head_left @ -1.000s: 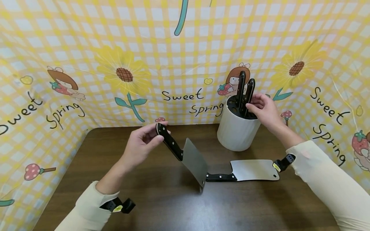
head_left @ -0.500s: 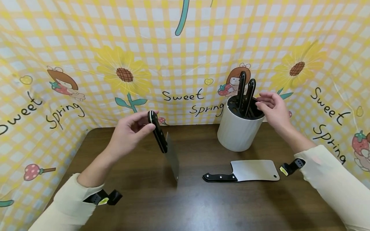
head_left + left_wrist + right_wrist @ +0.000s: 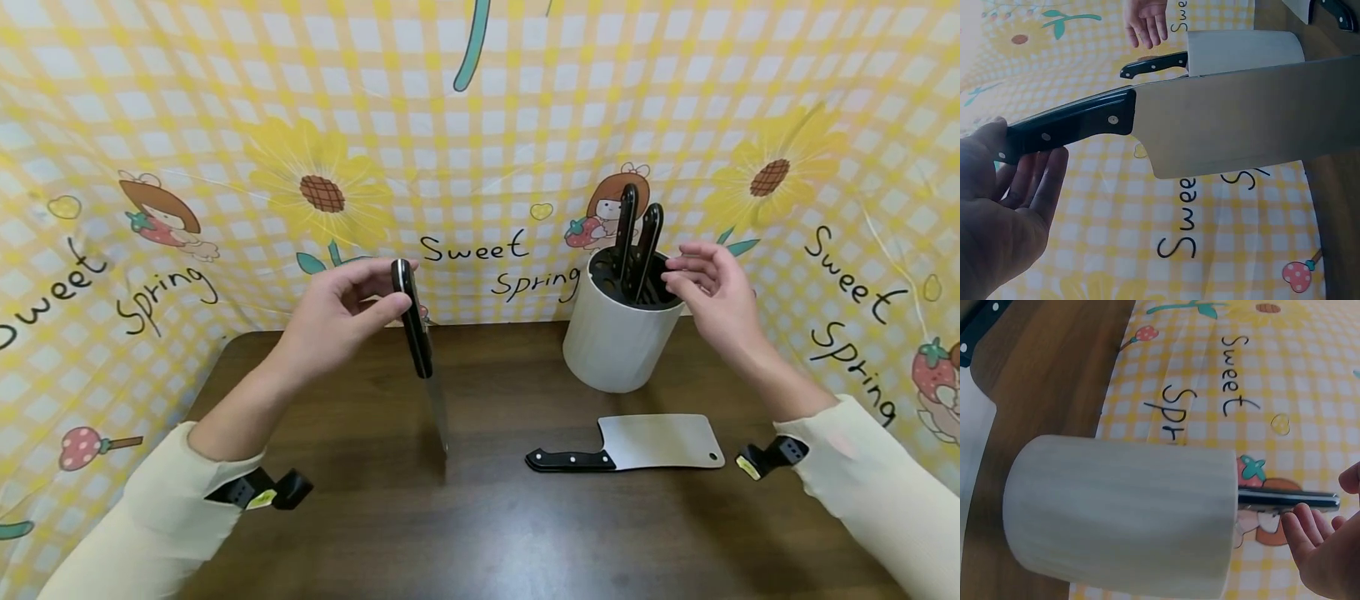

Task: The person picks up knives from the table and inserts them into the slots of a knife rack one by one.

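Note:
My left hand [image 3: 326, 321] pinches the butt end of the black riveted handle of a cleaver [image 3: 1241, 119]. The cleaver hangs blade down and nearly edge-on in the head view, its tip low over the table or on it; I cannot tell which. A white round knife block [image 3: 618, 350] stands at the back right, with black knife handles [image 3: 626, 237] sticking out of its dark slotted top. Beside its right rim is my right hand [image 3: 720, 296], fingers loosely bent and holding nothing. A second cleaver [image 3: 660, 442] lies flat in front of the block, handle to the left.
Brown wooden table [image 3: 360, 517] underneath. A yellow checked cloth [image 3: 480, 167] with flowers and lettering hangs behind and at both sides, close to the table's back edge. Black wrist cameras [image 3: 258, 489] sit on both sleeves.
My left hand has carried the cleaver left, then up, away from the lying cleaver, turning its blade edge-on. My right hand has drawn back rightward from the knife handles. The block stays put.

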A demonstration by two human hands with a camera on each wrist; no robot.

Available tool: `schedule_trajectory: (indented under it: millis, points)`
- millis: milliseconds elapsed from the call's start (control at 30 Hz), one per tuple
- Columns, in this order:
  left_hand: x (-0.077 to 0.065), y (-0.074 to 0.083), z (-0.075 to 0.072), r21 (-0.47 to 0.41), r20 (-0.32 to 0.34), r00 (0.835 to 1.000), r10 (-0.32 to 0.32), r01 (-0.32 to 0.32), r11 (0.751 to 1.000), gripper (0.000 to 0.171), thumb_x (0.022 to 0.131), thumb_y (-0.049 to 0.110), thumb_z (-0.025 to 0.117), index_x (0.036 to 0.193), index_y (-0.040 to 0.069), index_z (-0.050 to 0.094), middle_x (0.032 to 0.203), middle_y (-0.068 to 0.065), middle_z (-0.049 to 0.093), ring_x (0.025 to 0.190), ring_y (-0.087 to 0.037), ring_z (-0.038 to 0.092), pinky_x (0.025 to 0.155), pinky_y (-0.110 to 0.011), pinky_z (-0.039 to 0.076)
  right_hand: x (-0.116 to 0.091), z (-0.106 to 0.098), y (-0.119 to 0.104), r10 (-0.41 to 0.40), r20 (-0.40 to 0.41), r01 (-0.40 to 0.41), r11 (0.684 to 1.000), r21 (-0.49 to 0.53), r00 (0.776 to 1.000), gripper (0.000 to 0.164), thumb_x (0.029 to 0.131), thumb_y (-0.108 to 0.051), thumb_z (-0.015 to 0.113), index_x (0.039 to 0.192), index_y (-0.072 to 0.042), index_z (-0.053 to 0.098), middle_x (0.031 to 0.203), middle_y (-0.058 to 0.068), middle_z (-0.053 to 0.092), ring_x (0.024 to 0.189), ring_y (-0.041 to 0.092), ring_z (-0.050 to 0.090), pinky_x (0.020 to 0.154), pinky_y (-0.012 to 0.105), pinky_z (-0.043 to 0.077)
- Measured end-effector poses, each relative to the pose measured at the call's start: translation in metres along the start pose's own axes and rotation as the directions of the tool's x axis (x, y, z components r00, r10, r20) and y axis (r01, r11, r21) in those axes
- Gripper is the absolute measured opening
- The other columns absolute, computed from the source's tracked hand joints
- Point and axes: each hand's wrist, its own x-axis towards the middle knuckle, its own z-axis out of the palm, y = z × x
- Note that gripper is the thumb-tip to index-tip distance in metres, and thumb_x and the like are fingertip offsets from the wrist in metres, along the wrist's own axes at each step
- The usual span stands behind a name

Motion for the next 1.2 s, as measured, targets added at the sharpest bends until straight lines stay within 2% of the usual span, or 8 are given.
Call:
schedule_trajectory:
  millis: [133,267,500,733,833,967,1200]
  points:
    - [0.008,0.007,0.004,0.023,-0.016,1.000,0.008,-0.007,1.000,0.031,0.096,0.003,0.069,0.126,-0.004,0.065,0.107,-0.005,0.071,0.094,-0.016,0.070,0.080,-0.026,0.059,-0.006,0.003,-0.010,-0.064,0.021,0.064,0.997,0.035,0.998,0.031,0.102,-0.005,0.059,0.131,-0.013,0.052,0.115,-0.003,0.063,0.106,0.006,0.064,0.089,0.014,0.049]
    - [0.017,0.013,0.011,0.004,-0.017,1.000,-0.001,0.001,1.000,0.034,0.094,-0.001,0.071,0.127,-0.005,0.063,0.103,-0.005,0.069,0.092,-0.016,0.069,0.075,-0.028,0.060,-0.011,0.010,-0.022,-0.135,0.064,0.129,0.987,0.093,0.989,0.032,0.100,0.001,0.060,0.131,-0.006,0.056,0.115,0.001,0.066,0.106,0.009,0.064,0.090,0.015,0.048]
    - [0.031,0.018,0.025,-0.045,-0.020,1.000,0.007,-0.008,0.999,0.037,0.092,-0.004,0.072,0.126,-0.004,0.059,0.102,-0.006,0.068,0.092,-0.018,0.068,0.065,-0.026,0.057,-0.017,0.028,-0.040,-0.171,0.160,0.148,0.978,0.147,0.972,0.035,0.100,0.003,0.058,0.135,0.001,0.055,0.113,-0.001,0.066,0.105,0.013,0.065,0.090,0.017,0.051]
    - [0.045,0.022,0.040,-0.066,-0.016,0.996,0.088,-0.089,0.994,0.035,0.090,-0.007,0.074,0.122,-0.007,0.061,0.103,-0.009,0.069,0.090,-0.019,0.068,0.080,-0.028,0.057,-0.019,0.049,-0.050,-0.211,0.219,0.178,0.971,0.160,0.953,0.039,0.099,0.006,0.058,0.137,0.008,0.051,0.116,0.002,0.066,0.108,0.018,0.066,0.093,0.021,0.051]
    - [0.050,0.024,0.047,-0.063,-0.008,0.993,0.120,-0.120,0.991,0.035,0.089,-0.006,0.075,0.122,-0.007,0.063,0.103,-0.012,0.069,0.090,-0.019,0.068,0.081,-0.030,0.057,-0.019,0.057,-0.053,-0.221,0.239,0.186,0.969,0.159,0.946,0.040,0.098,0.006,0.060,0.138,0.006,0.052,0.117,0.002,0.065,0.109,0.017,0.064,0.093,0.022,0.051]
    - [0.057,0.023,0.055,-0.055,-0.008,0.992,0.130,-0.130,0.990,0.036,0.087,-0.004,0.077,0.121,-0.006,0.065,0.105,-0.014,0.070,0.091,-0.019,0.069,0.081,-0.031,0.058,-0.019,0.067,-0.057,-0.231,0.265,0.188,0.966,0.177,0.936,0.043,0.097,0.007,0.062,0.138,0.004,0.052,0.120,0.006,0.065,0.110,0.021,0.064,0.094,0.024,0.052]
    - [0.069,0.021,0.069,-0.049,-0.017,0.993,0.121,-0.122,0.991,0.037,0.088,0.001,0.079,0.123,-0.003,0.067,0.107,-0.014,0.070,0.091,-0.020,0.071,0.079,-0.030,0.058,-0.019,0.089,-0.065,-0.232,0.302,0.164,0.958,0.234,0.925,0.045,0.092,0.009,0.067,0.135,0.006,0.052,0.121,0.022,0.062,0.108,0.025,0.064,0.092,0.029,0.055]
